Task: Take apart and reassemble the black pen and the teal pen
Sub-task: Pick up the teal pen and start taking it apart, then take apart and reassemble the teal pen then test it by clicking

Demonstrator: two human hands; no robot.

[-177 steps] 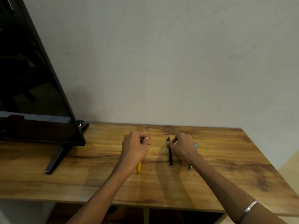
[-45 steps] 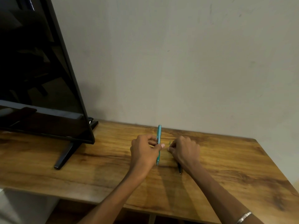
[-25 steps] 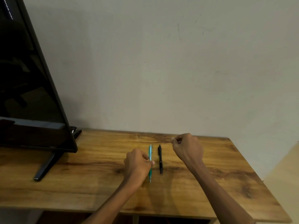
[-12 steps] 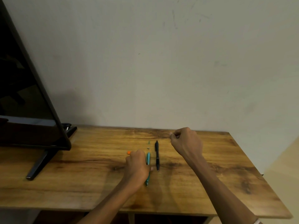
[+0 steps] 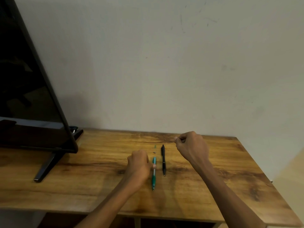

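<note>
The teal pen [image 5: 154, 172] lies flat on the desk [image 5: 82, 186]. Its long side runs from the far end toward the person, and its tip points at the person. The left hand [image 5: 139, 167] is right next to it, on its left. The fingers are curled, and a fingertip touches the middle of the pen, so the grip looks narrow and set on the pen.

The black pen [image 5: 163, 159] lies just beside the teal pen on the right, lined up the same way. Nothing touches it.

The right hand [image 5: 191, 148] is farther back and to the right. It is curled tight. I cannot tell if it holds a small part.

The left hand is nearer, so it should lift the teal pen.
</note>
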